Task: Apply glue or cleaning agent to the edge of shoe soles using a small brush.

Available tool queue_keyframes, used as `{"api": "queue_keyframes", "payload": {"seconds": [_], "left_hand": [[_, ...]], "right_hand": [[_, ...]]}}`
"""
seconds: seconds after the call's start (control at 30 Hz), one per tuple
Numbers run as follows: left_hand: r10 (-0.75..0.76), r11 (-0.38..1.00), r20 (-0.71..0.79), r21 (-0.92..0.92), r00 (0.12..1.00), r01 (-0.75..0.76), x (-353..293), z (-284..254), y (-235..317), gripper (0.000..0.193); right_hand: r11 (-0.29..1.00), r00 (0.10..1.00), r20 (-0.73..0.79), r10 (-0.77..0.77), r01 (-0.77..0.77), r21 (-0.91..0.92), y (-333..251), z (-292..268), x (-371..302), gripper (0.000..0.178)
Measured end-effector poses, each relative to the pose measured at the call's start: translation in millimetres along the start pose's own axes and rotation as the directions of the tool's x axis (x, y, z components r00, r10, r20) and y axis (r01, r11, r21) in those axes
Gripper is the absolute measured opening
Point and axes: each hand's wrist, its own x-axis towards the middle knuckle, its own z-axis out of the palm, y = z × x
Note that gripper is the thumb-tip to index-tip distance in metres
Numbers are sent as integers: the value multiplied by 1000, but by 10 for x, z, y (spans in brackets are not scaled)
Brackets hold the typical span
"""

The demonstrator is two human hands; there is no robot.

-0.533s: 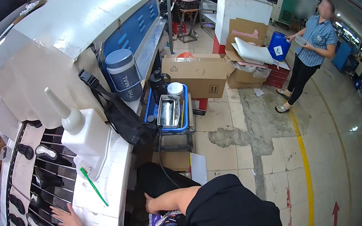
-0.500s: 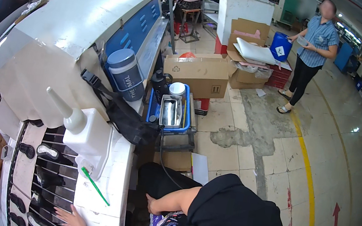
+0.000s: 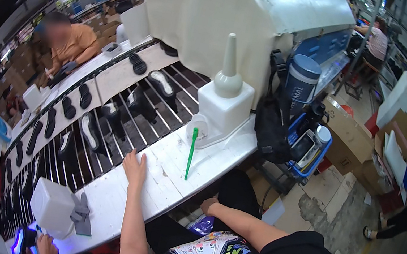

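Far to the left, where the view has swung, a blue basin has come into sight, its contents too small to tell. Lower down stands an opaque white container with a grey cloth against it, and just below, a co-worker's hand is at a blurred dark object. Dark shoes lie across the rack of rods, with soles on the pale strip behind. The left hand, its fingers over the rods half a second ago, now rests at the rod-side edge of the worktop, fingers slightly apart, holding no piece. To its right lies a green brush, its head at a small clear cup beside a white spouted bottle; the bottle's filling is hidden. The right hand stays over the lap near a purple pack, well apart from the left; I cannot tell whether it grips anything. Farther right, a blue basket holds a metal tin, a white tub and a dark bottle.
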Motion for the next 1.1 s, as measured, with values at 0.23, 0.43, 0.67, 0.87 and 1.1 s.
{"api": "queue_keyframes", "payload": {"seconds": [0.23,0.43,0.67,0.87,1.1], "left_hand": [[100,990,-1,-101,995,-99,-6,109,-104,38],[31,996,111,-83,993,-22,15,-33,-136,39],[-39,997,118,-58,992,46,96,45,-114,49],[324,662,672,-664,666,347,-403,-1269,900,79],[157,897,453,-436,877,65,111,-869,201,62]], "right_hand": [[992,984,-169,-64,81,94,174,122,-285,36],[991,975,-185,-120,127,31,124,100,13,27],[945,941,-214,-261,295,142,196,337,669,31],[997,981,-175,-82,82,-8,64,172,170,38],[996,980,-177,-88,81,-44,59,169,116,35]]}}
